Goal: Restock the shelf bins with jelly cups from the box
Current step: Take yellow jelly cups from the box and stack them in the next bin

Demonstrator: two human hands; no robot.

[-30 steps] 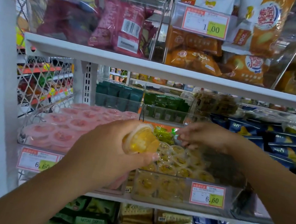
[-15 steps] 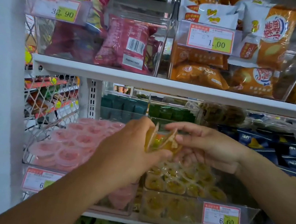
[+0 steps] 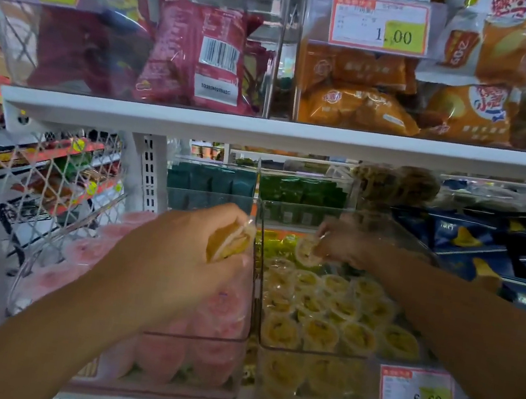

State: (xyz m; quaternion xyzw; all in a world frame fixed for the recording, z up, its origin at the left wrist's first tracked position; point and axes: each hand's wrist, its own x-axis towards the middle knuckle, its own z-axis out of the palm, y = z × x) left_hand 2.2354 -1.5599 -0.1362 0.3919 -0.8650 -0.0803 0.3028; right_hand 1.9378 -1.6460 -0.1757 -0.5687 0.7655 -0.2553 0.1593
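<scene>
- Our left hand [image 3: 178, 255] is curled round a yellow jelly cup [image 3: 231, 240]. It may be two cups pressed together; we cannot tell. The hand hovers over the wall between the two bins.
- Our right hand [image 3: 347, 242] pinches a second cup [image 3: 307, 250] with its fingertips. It is at the far end of the right bin [image 3: 317, 354], just above the cups that lie there.
- The right bin is clear plastic. Rows of yellow cups [image 3: 323, 311] sit in it, lids up and touching each other. The near rows look full. The far end seems to have room.
- The left bin [image 3: 211, 379] is just beside it and holds pink cups [image 3: 212, 321].
- A price tag [image 3: 414, 396] is stuck on the near wall of the right bin.
- A white shelf [image 3: 298, 134] runs above, with snack bags [image 3: 194, 52] on it.
- The box is not in view.
- We think the cups are small and light. The sides look thin and may bend if we squeeze hard.
- The top is a thin film that could tear, so we would hold a cup by its sides, near the rim.
- The plastic looks smooth, so with two in one hand, one could slip out.
</scene>
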